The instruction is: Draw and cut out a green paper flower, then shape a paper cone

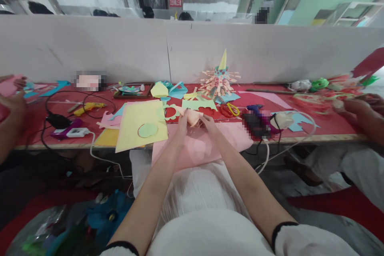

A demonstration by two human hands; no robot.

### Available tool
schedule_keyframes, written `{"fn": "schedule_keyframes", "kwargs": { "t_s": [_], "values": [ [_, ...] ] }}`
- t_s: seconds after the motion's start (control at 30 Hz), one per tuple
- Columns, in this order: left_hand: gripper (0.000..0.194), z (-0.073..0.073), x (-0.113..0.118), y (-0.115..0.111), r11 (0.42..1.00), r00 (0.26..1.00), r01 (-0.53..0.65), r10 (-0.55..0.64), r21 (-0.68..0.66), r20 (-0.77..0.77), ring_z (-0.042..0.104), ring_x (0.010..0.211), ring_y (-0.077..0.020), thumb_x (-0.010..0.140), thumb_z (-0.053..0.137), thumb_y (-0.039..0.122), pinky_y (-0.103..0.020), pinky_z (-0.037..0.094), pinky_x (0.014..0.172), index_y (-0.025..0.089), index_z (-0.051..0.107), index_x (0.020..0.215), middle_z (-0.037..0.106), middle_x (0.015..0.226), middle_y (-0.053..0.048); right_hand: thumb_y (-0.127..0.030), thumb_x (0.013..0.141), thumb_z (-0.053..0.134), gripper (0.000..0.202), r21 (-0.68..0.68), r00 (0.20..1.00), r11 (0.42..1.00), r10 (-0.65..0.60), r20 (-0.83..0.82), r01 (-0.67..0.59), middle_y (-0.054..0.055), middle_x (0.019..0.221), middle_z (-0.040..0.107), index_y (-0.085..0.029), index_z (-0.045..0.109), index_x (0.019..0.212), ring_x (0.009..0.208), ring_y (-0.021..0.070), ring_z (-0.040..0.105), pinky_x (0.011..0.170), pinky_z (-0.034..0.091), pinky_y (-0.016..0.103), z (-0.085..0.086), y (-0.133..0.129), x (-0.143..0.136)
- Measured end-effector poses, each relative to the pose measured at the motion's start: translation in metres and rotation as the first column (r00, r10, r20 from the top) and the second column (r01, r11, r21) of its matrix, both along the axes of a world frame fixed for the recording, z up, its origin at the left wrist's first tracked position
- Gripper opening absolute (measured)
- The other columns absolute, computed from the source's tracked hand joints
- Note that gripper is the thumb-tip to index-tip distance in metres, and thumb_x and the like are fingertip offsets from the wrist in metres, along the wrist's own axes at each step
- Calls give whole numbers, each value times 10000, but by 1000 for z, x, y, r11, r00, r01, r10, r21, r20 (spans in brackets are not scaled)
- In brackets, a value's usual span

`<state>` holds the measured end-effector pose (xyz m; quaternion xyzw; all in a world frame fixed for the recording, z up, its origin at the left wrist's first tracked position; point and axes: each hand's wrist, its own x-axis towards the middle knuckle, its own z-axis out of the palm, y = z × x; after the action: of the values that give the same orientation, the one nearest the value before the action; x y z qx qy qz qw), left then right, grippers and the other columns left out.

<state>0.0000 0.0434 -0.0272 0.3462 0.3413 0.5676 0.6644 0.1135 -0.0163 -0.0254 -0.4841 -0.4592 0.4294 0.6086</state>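
Between my hands, over the near edge of the table, is a small peach-coloured folded paper piece (194,117). My left hand (183,122) grips its left side, and my right hand (209,123) has its fingers closed on the right side. Beneath them a large pink paper sheet (201,148) hangs over the table edge towards my lap. Left of my hands lies a yellow paper sheet (132,124) with a pale green paper disc (148,130) on it. A scalloped green paper ring (171,113) lies just beyond my left hand.
Behind my hands stands a paper figure with a yellow cone (222,61). Yellow-handled scissors (230,109) lie to the right, a yellow glue gun (88,108) to the left. Power strips and cables (267,124) flank me. Co-workers' hands (361,106) are at both sides. A white partition (120,48) stands behind.
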Motion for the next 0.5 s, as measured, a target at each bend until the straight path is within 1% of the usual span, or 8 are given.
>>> {"fn": "schedule_keyframes", "kwargs": {
  "t_s": [0.1,0.2,0.27,0.37,0.5],
  "values": [
    [304,-2,1,2,1000,1000,3,-3,5,6,632,966,-249,609,733,384,-339,484,847,184,637,817,701,897,-64,-598,683,633,414,12,993,1000,-6,-122,8,-5,550,573,-191,572,639,492,123,528,498,389,250,1,-2,-1],
    [325,-4,2,4,999,999,32,-32,34,16,628,968,-243,611,727,394,-342,474,865,177,635,834,698,920,-66,-535,638,696,362,24,984,998,-53,-167,58,-29,543,554,-192,580,634,494,112,517,504,383,243,-1,-1,0],
    [340,-5,2,5,997,999,44,-45,57,16,628,971,-240,623,719,395,-350,465,880,174,635,866,695,951,-70,-512,635,704,341,36,984,996,-73,-161,79,-30,549,557,-190,591,625,504,110,515,520,387,245,-3,1,0],
    [345,-5,3,5,996,999,45,-45,77,7,621,990,-235,629,721,374,-349,455,889,187,635,906,688,992,-67,-507,660,687,333,50,991,996,-69,-115,75,-20,556,578,-186,609,619,513,114,522,530,393,250,-6,3,1],
    [316,-4,4,4,996,1000,8,-9,84,7,625,953,-212,636,717,363,-324,462,853,201,629,894,687,973,-51,-522,668,684,351,29,997,998,-61,-48,62,-12,557,594,-186,602,608,504,117,526,508,384,245,-6,4,1]
  ]
}}
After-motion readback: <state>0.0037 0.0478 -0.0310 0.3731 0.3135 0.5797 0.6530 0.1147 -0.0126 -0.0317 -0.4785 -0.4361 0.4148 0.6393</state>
